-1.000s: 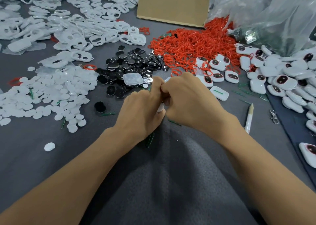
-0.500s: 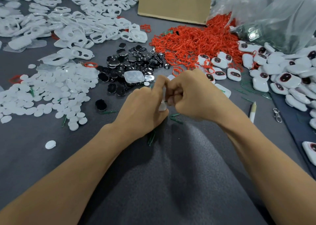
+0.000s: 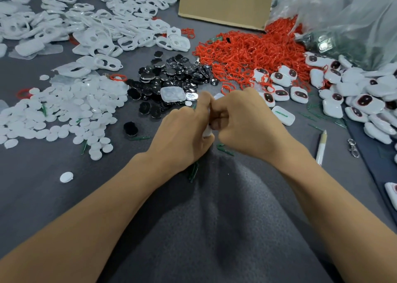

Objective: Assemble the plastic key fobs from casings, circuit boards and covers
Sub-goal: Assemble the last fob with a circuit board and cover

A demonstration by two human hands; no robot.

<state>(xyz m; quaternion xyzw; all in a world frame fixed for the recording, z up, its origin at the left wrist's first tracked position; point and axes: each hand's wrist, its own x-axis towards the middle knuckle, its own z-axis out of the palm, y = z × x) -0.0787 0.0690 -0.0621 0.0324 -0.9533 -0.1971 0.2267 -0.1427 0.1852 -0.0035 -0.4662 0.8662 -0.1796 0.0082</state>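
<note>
Both hands meet over the middle of the grey worktop [image 3: 64,196]. The left hand [image 3: 182,136] and the right hand [image 3: 247,123] press knuckle to knuckle, and their fingers [image 3: 221,116] curl tightly around a small white key fob [image 3: 207,132]. Only slivers of the fob show between them, so which part is being fitted cannot be told.

Just beyond the hands lies a heap of glossy black inserts [image 3: 171,78], with one clear casing [image 3: 173,93] resting on its near edge. To the left spreads a drift of white round covers [image 3: 64,110], one stray cover [image 3: 66,177] lying apart, nearer the person. Farther back, white casings [image 3: 86,20] are scattered in a wide pile. A tangle of red rings [image 3: 253,52] sits right of the black heap, reaching a cardboard box [image 3: 223,3] and a clear plastic bag [image 3: 343,13]. Finished fobs [image 3: 354,93] (white, with dark oval windows) crowd the right side. A pen-like tool [image 3: 321,147] lies beside the right wrist, with thin green strips [image 3: 225,150] on the worktop beneath the hands.
</note>
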